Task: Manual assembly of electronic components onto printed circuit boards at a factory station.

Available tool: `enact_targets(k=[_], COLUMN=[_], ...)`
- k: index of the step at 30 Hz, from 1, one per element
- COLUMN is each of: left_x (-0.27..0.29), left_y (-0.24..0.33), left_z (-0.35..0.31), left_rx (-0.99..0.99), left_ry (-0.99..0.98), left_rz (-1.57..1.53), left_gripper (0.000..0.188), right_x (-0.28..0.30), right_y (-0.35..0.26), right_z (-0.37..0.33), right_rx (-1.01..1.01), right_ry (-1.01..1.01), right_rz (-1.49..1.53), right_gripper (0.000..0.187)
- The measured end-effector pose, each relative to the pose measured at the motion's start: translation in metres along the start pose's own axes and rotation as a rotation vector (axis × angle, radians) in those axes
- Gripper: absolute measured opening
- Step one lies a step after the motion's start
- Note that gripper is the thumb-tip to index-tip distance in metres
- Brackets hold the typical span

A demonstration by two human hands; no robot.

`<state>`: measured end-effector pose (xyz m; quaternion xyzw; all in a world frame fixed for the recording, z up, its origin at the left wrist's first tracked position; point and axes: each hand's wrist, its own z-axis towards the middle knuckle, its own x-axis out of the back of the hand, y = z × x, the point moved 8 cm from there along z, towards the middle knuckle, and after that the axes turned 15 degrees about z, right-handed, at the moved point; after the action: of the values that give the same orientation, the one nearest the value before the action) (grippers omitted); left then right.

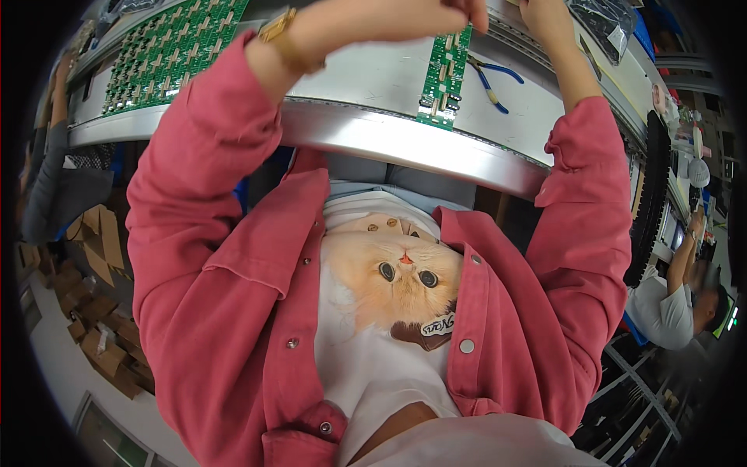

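Observation:
A narrow green circuit board with several small connectors lies on the pale bench, its near end close to the metal edge. My left hand, with a gold watch on the wrist, reaches across above the board's far end. Its fingers are curled and partly cut off by the upper edge of the picture; what they hold, if anything, is hidden. My right hand is at the upper edge too, by the metal rail, with its fingertips mostly out of view. Between my arms, blue-handled pliers lie just right of the board.
Large green circuit panels cover the bench at left. A metal rail runs along the far side, with a dark plastic bag beyond it. Other people work at the far left and right. Cardboard boxes are stacked at lower left.

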<state>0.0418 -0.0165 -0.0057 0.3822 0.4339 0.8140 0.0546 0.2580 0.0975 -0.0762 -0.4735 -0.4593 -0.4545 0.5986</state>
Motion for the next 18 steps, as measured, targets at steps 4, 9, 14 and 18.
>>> enact_targets(k=[4, 9, 14, 18], left_x=[-0.017, -0.027, -0.042, -0.046], left_y=[0.055, 0.056, 0.059, 0.051], left_z=[-0.045, -0.072, -0.072, -0.080], left_rx=[0.048, 0.083, 0.027, 0.052], left_ry=[-0.131, -0.071, -0.068, -0.051], left_rz=[0.235, 0.336, 0.470, 0.574], left_gripper=[0.013, 0.013, 0.013, 0.012], right_x=[0.008, 0.025, -0.013, -0.042], right_y=[0.004, -0.035, 0.034, 0.010], right_z=[0.008, -0.002, 0.011, 0.003], right_rx=[-0.042, 0.201, 0.382, 0.142], right_ry=[0.020, 0.209, 0.130, -0.187], right_rz=[-0.022, 0.163, 0.967, 1.655], right_gripper=[0.020, 0.016, 0.011, 0.010])
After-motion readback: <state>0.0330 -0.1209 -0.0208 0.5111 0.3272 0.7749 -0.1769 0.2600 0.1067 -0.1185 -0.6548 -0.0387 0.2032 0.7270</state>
